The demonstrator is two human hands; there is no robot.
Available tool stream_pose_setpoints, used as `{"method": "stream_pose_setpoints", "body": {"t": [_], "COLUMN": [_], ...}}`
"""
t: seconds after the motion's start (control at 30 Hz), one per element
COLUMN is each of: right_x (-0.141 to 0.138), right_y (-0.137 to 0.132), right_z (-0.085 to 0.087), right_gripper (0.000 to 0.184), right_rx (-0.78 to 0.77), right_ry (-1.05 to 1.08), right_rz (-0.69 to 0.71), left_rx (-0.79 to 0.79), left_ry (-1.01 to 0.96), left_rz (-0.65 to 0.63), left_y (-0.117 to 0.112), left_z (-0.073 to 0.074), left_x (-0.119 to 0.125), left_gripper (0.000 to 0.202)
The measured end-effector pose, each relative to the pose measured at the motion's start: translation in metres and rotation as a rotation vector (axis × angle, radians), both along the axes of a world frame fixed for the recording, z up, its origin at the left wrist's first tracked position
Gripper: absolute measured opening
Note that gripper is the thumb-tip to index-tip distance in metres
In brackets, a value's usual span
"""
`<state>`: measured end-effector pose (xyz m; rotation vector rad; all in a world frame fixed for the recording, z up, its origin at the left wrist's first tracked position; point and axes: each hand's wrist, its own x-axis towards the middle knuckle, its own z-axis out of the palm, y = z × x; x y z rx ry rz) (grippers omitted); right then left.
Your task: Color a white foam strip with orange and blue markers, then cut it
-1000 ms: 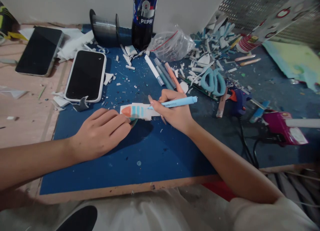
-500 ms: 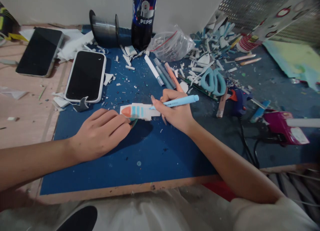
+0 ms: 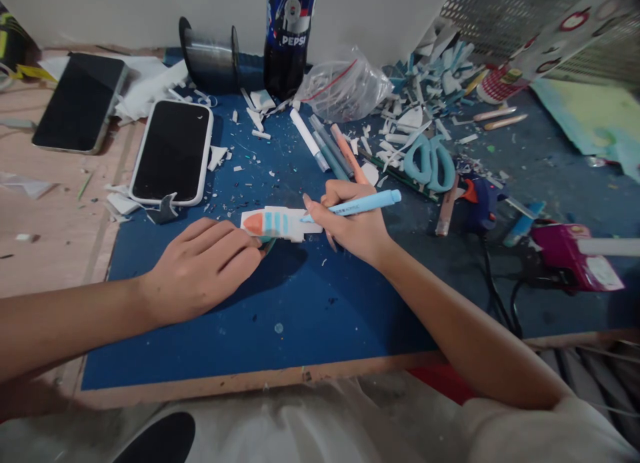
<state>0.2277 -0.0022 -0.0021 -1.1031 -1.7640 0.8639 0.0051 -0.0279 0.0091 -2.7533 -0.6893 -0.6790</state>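
Observation:
A small white cutout [image 3: 295, 224] with an orange pointed end and light blue stripes is just above the blue mat [image 3: 300, 316]. My left hand [image 3: 205, 266] is closed on its left end, fingers curled and thumb mostly hidden. In a pen grip, my right hand [image 3: 355, 223] holds a light blue marker [image 3: 370, 201]. The marker's tip meets or nearly meets the white part of the cutout, right of the stripes. Beyond the right hand lie several more markers, among them a white-barrelled marker [image 3: 306, 135] and an orange marker [image 3: 349, 153].
Light blue scissors [image 3: 429, 163], a blue glue gun [image 3: 483, 203] and a magenta device [image 3: 570, 256] lie at right. Two phones, a white-cased phone [image 3: 173, 153] and a dark phone [image 3: 80, 103], are at left. A spool [image 3: 210, 56], Pepsi bottle [image 3: 286, 56], plastic bag [image 3: 345, 89] and foam scraps [image 3: 440, 83] stretch along the back.
The view has shifted very slightly. Both hands keep their grips, and the marker tip stays at almost the same place on the cutout.

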Motion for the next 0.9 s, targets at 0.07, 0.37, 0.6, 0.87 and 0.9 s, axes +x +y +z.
{"method": "stream_pose_setpoints", "body": {"t": [0.07, 0.37, 0.6, 0.87, 0.9], "right_x": [0.0007, 0.0008, 0.0004, 0.003, 0.0031], "right_y": [0.0001, -0.0011, -0.0035, -0.003, -0.0026], "right_z": [-0.0011, -0.0001, 0.0031, -0.0019, -0.003], "right_gripper": [0.043, 0.043, 0.043, 0.043, 0.043], "right_rx": [-0.029, -0.032, -0.086, -0.093, -0.091], "right_ry": [0.02, 0.028, 0.028, 0.035, 0.045], "right_rz": [0.01, 0.058, 0.082, 0.097, 0.109], "left_rx": [-0.011, -0.021, -0.015, -0.007, -0.008], "left_ry": [0.008, 0.008, 0.006, 0.02, 0.02], "left_rz": [0.001, 0.004, 0.011, -0.003, -0.007], "left_y": [0.0, 0.0001, 0.0, 0.0001, 0.0], "left_z": [-0.001, -0.0026, -0.0036, 0.0003, 0.0005], "left_x": [-0.0014, -0.0001, -0.0016, -0.0003, -0.0004], "left_gripper": [0.025, 0.026, 0.025, 0.025, 0.025]}}
